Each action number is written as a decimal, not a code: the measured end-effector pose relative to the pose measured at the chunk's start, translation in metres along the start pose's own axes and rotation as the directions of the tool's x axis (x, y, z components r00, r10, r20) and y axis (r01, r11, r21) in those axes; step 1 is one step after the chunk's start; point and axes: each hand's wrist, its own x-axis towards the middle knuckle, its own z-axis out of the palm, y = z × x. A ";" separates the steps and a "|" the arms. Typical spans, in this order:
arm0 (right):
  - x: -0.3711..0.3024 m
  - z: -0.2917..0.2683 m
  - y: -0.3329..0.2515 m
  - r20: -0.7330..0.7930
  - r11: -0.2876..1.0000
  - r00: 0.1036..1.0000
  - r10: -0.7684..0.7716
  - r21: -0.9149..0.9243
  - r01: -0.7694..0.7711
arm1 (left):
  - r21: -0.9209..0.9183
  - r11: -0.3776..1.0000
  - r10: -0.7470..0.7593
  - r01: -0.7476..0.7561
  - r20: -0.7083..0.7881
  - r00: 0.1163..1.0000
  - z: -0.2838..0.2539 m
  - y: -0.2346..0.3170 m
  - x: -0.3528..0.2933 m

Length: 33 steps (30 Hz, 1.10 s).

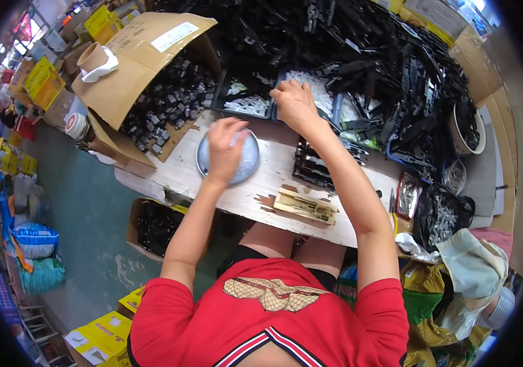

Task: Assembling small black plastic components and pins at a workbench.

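My left hand [225, 145] is over a round metal dish [249, 160] of small pale pieces at the near edge of the work table. Its fingers are loosely bent, with the thumb apart from them. Farther right, my right hand [300, 107] reaches to the front of a blue tray of small white parts [318, 87]. Its fingers are curled together and pointing down; what they hold, if anything, is hidden. Below the right wrist lie stacked black parts [311, 164]. A cream-coloured block fixture [304, 206] with a slotted top rests close to my lap.
A tipped cardboard box [148, 46] of small black-and-silver pieces stands at the left. Black parts [396, 67] are heaped across the back. A white bucket [467, 128], a box of thin metal pieces [408, 196] and a black bag [442, 217] are at the right.
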 end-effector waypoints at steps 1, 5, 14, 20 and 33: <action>0.011 0.013 -0.003 -0.050 1.000 0.999 -0.010 -0.001 0.010 | 0.064 0.996 -0.059 0.063 -0.068 0.996 -0.013 -0.024 -0.004; 0.040 0.056 0.009 -0.204 0.968 0.979 0.000 -0.245 -0.051 | 0.158 0.923 -0.321 0.350 -0.184 0.929 -0.059 -0.102 -0.009; 0.024 0.006 0.013 -0.346 0.997 0.935 0.075 0.043 -0.065 | 0.522 0.765 -0.418 0.377 -0.042 0.907 -0.058 -0.122 0.011; -0.053 -0.105 0.010 -0.202 0.932 0.978 -0.054 0.342 0.122 | 0.647 0.696 -0.444 0.312 0.047 0.895 -0.041 -0.140 0.016; -0.165 -0.026 -0.048 0.158 0.907 0.917 -0.366 0.284 0.312 | 0.573 0.805 -0.303 0.154 0.174 0.937 -0.057 -0.121 0.008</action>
